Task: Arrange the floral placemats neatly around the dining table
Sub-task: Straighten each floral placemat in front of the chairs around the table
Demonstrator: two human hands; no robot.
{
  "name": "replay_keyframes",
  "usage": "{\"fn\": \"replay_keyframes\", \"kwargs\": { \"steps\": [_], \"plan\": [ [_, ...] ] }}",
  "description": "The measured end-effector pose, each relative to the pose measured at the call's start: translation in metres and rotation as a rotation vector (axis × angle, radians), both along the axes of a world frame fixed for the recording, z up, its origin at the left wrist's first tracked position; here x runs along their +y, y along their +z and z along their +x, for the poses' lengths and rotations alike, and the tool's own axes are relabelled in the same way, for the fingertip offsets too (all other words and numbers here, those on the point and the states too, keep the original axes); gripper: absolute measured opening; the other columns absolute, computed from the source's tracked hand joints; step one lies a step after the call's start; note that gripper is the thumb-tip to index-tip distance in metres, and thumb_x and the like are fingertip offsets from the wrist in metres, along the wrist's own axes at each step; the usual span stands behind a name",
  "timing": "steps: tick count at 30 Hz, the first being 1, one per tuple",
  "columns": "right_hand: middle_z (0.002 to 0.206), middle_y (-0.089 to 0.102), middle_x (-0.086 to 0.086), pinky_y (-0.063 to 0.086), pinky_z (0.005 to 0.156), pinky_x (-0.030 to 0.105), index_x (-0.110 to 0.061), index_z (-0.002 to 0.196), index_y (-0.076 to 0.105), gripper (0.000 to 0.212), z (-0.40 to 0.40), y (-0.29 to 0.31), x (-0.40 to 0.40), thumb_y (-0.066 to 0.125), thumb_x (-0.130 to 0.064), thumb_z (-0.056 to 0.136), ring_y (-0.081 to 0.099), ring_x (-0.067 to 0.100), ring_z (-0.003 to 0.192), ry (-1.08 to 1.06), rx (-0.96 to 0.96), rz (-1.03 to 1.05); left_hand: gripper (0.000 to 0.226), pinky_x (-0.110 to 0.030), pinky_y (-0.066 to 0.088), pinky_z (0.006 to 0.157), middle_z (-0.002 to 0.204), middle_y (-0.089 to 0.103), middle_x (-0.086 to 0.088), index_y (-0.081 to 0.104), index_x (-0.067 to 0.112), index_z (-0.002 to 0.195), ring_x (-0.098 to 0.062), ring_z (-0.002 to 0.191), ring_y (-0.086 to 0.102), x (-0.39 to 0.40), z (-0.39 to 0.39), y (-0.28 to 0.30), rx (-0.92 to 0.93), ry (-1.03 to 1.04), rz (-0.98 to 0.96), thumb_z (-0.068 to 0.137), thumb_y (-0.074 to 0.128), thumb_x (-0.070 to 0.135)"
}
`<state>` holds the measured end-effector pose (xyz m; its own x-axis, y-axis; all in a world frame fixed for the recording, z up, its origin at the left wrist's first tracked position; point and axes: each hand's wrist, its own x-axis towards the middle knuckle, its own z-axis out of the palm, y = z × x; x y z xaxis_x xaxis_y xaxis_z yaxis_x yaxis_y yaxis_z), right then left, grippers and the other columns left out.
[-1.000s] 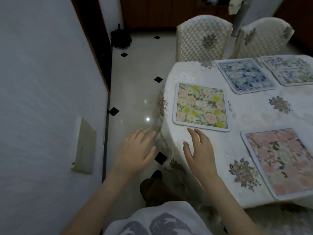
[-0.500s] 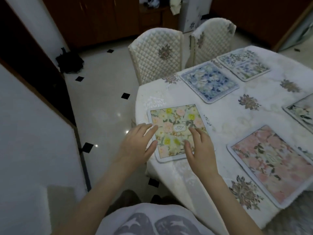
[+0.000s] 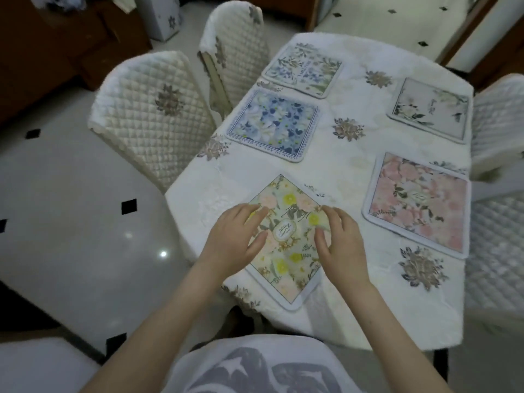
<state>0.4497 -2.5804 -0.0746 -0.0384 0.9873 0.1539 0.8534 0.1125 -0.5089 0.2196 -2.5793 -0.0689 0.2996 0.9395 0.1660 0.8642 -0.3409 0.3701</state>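
A yellow and pink floral placemat (image 3: 286, 245) lies skewed like a diamond at the near end of the white-clothed table (image 3: 334, 171), one corner near the edge. My left hand (image 3: 235, 236) rests flat on its left side, fingers spread. My right hand (image 3: 340, 242) presses on its right side, fingers apart. A pink placemat (image 3: 416, 202) lies to the right. A blue placemat (image 3: 272, 124) and a pale blue-green one (image 3: 304, 69) line the left side. A white-flowered placemat (image 3: 431, 109) sits at the far right.
Two quilted cream chairs (image 3: 153, 109) (image 3: 235, 43) stand along the table's left side, another (image 3: 499, 123) at the right. Glossy tiled floor (image 3: 71, 208) with black diamonds spreads to the left. Dark wooden cabinets (image 3: 56, 43) stand at the back.
My view has swung round to face the table's end. Both hands have come onto the yellow placemat, which now lies turned at an angle.
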Motion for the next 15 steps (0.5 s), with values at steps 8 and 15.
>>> {"fn": "replay_keyframes", "kwargs": {
  "steps": [8, 15],
  "plan": [
    [0.139, 0.046, -0.001, 0.032, 0.103, 0.029, -0.022, 0.137, 0.04, 0.043, -0.048, -0.04, 0.008, 0.041, -0.037, 0.096, 0.039, 0.018, 0.13, -0.362, 0.243, -0.233, 0.058, -0.037, 0.035, 0.105, 0.138, 0.049, 0.0, 0.041, 0.024, 0.139, -0.018, 0.128, 0.041, 0.086, -0.045, -0.031, 0.042, -0.255, -0.148, 0.087, 0.049, 0.051],
    [0.133, 0.047, 0.016, 0.041, 0.091, 0.047, -0.015, 0.134, 0.041, 0.049, -0.049, -0.085, 0.006, 0.045, -0.04, 0.091, 0.039, 0.039, 0.12, -0.681, 0.006, -0.474, 0.076, -0.041, 0.033, 0.107, 0.146, 0.038, -0.009, 0.023, 0.016, 0.147, -0.027, 0.133, 0.034, 0.127, -0.047, -0.086, 0.045, -0.209, -0.339, 0.086, 0.055, 0.048]
  ]
}}
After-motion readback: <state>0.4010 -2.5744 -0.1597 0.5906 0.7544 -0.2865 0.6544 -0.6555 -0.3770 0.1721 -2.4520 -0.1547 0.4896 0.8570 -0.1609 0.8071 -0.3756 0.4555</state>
